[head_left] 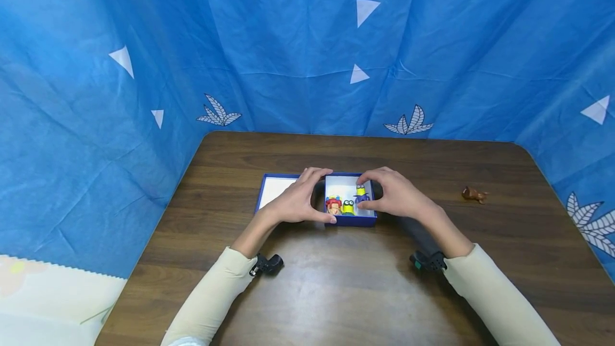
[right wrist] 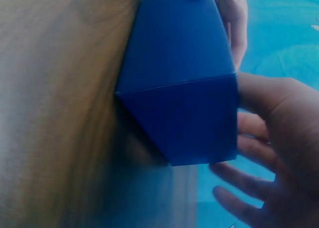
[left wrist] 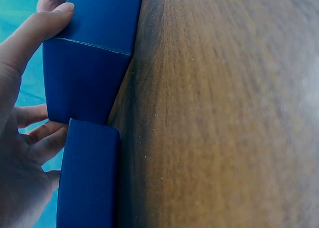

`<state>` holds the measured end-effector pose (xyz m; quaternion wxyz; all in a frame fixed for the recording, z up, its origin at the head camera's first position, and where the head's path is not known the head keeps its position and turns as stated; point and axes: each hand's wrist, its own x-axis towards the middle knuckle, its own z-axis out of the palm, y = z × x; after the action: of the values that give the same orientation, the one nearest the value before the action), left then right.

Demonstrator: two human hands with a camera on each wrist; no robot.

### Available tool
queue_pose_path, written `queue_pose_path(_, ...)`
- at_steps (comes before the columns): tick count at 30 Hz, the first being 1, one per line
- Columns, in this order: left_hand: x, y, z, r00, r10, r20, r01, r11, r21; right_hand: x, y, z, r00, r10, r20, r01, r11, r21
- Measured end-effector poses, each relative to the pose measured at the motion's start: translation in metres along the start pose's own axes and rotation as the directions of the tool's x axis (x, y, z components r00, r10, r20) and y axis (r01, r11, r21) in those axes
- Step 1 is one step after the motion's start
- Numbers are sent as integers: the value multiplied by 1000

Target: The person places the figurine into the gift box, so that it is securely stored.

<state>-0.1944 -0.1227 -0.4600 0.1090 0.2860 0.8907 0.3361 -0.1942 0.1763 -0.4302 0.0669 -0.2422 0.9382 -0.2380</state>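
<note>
A blue box point(head_left: 353, 221) with a white inside stands on the table. My left hand point(head_left: 300, 199) grips its left end, thumb on the near wall and fingers at the far side. Inside lie a red-clad figurine point(head_left: 333, 204) and a yellow minion figurine point(head_left: 348, 207) along the near wall. At the box's right side, my right hand point(head_left: 396, 194) reaches over the wall and pinches another minion figurine point(head_left: 361, 194), blue-purple below, between thumb and index finger. The right wrist view shows the box wall point(right wrist: 174, 44) hiding those fingertips. Left of the box lies the lid point(head_left: 275, 190), white inside up.
A small brown figurine point(head_left: 474, 195) lies on the right part of the wooden table point(head_left: 307, 292). Blue patterned cloth point(head_left: 307, 41) hangs behind and at both sides. The lid's blue edge point(left wrist: 88, 173) stands close beside the box in the left wrist view.
</note>
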Motion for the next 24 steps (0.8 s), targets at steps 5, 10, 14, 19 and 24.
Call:
queue_pose_path(5, 1, 0, 0, 1000, 1, -2, -1, 1000, 3, 5, -7, -6, 998, 23, 61, -18, 996, -84)
queue_pose_path(10, 1, 0, 1, 1000, -10, 0, 10, 1000, 2, 10, -10, -8, 992, 15, 122, 1, 991, -132)
queue_pose_path(14, 0, 1, 1, 1000, -6, -5, 6, 1000, 4, 11, -11, -7, 988, 10, 153, 12, 989, -146)
queue_pose_path(19, 0, 1, 0, 1000, 0, -11, 0, 1000, 3, 11, -13, -6, 988, 10, 152, 15, 987, -158)
queue_pose_path(24, 0, 1, 1, 1000, -12, -3, 12, 1000, 4, 11, -15, -4, 987, 15, 163, 9, 989, -148)
